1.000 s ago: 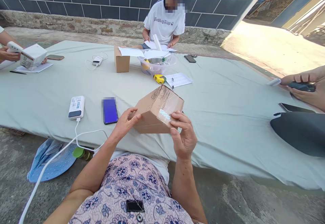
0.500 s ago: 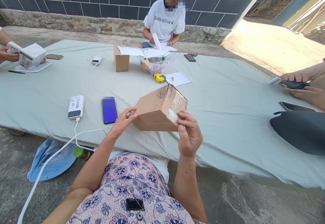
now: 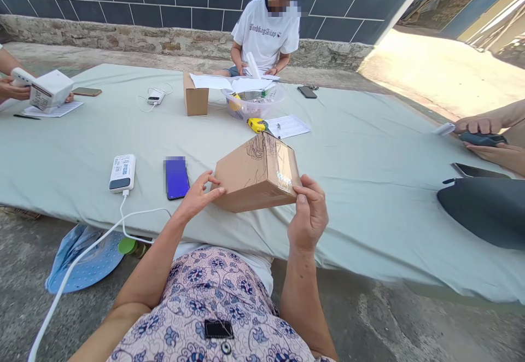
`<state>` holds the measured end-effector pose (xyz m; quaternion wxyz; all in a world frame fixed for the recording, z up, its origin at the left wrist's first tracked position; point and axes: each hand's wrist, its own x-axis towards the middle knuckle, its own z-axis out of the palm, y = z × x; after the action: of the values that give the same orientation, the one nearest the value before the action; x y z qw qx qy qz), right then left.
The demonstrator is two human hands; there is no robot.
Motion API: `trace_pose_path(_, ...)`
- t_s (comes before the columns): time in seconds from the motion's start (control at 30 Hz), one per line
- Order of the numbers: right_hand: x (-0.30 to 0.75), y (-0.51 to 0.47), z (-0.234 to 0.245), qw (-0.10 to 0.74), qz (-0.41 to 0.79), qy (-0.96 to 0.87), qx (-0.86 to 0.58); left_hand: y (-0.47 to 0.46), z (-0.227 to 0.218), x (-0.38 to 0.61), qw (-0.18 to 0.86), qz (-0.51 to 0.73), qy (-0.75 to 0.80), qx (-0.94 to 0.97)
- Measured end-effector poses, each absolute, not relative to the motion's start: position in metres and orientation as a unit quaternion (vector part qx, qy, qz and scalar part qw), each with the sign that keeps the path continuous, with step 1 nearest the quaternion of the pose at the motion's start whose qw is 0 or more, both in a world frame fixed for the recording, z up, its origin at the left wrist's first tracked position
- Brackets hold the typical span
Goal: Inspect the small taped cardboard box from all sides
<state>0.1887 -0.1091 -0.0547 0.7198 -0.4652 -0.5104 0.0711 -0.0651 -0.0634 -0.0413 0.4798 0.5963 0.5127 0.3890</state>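
Note:
A brown cardboard box [image 3: 254, 173] with pen scribbles and clear tape on it is held just above the near edge of a grey-green cloth [image 3: 361, 149]. My left hand [image 3: 198, 195] grips its left lower corner with fingers and thumb. My right hand [image 3: 309, 211] pinches its right lower corner, thumb on the near face. The box is tilted, one corner pointing up.
A phone [image 3: 177, 177] and a white power bank [image 3: 122, 173] with a cable lie to the left. Farther off are a small box [image 3: 196, 98], a clear bowl [image 3: 253, 102], a yellow tape measure [image 3: 257, 125], papers. Other people sit at the far side, left and right edges.
The box has been turned between my hands: the taped face with the white label swung to the right and away. My right hand moved right along with it.

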Motion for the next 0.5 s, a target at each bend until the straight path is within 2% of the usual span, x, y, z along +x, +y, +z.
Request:
trace_pose_path(0.33, 0.1815, -0.1106, -0.0545, 0.707, 0.119, -0.504, -0.482, -0.0669, -0.0399, -0.0629, 0.403, 0.354, 0.502, 0.679)
trace_pose_path(0.5, 0.1809, -0.11, -0.0547, 0.709, 0.106, -0.523, -0.462, -0.0719, -0.0362, -0.06, 0.383, 0.353, 0.476, 0.708)
